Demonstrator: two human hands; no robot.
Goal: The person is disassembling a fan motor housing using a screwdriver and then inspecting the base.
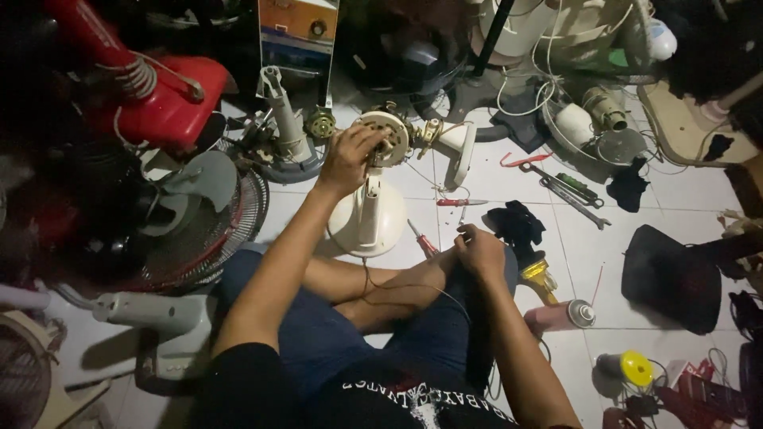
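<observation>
I sit cross-legged on a white tiled floor. My left hand [347,156] grips the cream motor head [387,137] of a small stand fan, which rises from a round cream base [368,225] in front of my knees. My right hand [479,252] rests by my right knee with its fingers pinched on a thin wire [413,287] that runs across my legs. A red-handled screwdriver [422,239] lies on the floor between the base and my right hand.
A red fan body [163,95] and a grey fan with grille [203,214] crowd the left. Wrenches [574,193], a black cloth [518,222], a spray can [560,315], a yellow-capped spool [625,368] and a black bag [670,276] lie to the right.
</observation>
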